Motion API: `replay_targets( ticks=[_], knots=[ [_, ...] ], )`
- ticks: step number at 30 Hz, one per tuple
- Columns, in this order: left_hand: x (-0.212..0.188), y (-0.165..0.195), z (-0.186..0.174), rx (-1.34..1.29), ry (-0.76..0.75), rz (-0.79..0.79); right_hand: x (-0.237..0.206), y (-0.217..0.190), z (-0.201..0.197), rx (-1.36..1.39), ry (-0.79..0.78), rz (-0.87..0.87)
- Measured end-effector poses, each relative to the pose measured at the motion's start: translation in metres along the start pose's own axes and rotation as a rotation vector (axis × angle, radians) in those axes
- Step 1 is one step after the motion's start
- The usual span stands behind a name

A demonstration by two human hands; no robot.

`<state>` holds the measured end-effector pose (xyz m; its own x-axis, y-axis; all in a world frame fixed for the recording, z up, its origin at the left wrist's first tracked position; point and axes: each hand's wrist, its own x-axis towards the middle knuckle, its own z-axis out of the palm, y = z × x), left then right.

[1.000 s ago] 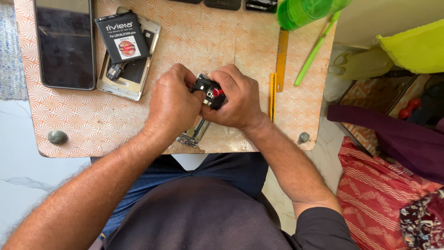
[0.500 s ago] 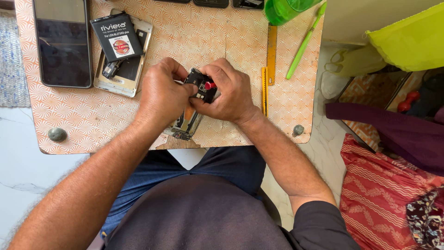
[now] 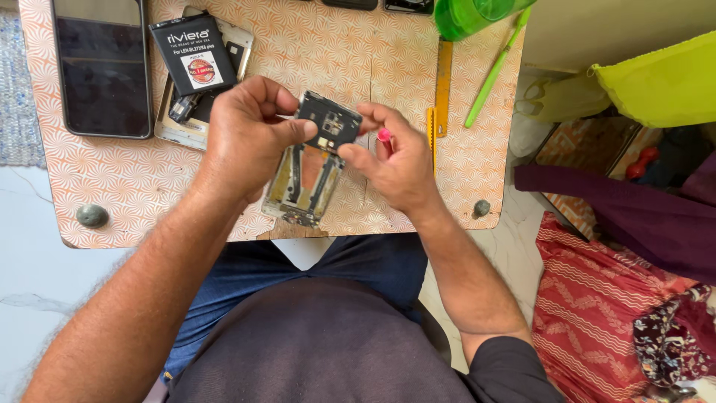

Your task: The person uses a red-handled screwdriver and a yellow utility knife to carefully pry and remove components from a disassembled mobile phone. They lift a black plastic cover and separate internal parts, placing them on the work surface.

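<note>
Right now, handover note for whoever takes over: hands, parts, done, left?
Left hand: pinches the dark circuit board by its left edge.
Right hand: fingertips on the board's right edge, pink-tipped tool tucked in the fingers.
Open phone frame lies on the patterned table under the hands. Black battery sits on another phone shell, upper left.
Done: board is out of the frame.
Left: board not yet set down.

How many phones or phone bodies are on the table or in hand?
3 clear: a black phone top left, an opened one under the battery, a stripped frame below both hands. Dark objects at the top edge may be more.
</note>
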<state>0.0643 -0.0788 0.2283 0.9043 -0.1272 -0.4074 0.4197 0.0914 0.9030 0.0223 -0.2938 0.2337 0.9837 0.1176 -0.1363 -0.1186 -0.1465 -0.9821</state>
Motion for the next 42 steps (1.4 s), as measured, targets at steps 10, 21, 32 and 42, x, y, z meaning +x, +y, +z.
replay_targets(
  ticks=[10, 21, 32, 42],
  knots=[
    [-0.02, 0.006, -0.001, 0.11, 0.057, 0.275, 0.006, 0.019, 0.033, 0.535, -0.024, 0.257],
    [-0.006, 0.005, -0.028, 0.297, 0.06, 0.475, 0.023, 0.046, 0.054, 0.56, -0.006, 0.266],
    [0.013, -0.007, -0.036, 0.342, 0.082, 0.518, 0.03, 0.058, 0.066, 0.415, 0.056, 0.195],
    [0.016, -0.007, -0.025, 0.378, 0.118, 0.439, 0.023, 0.066, 0.062, 0.277, 0.068, 0.132]
  ],
)
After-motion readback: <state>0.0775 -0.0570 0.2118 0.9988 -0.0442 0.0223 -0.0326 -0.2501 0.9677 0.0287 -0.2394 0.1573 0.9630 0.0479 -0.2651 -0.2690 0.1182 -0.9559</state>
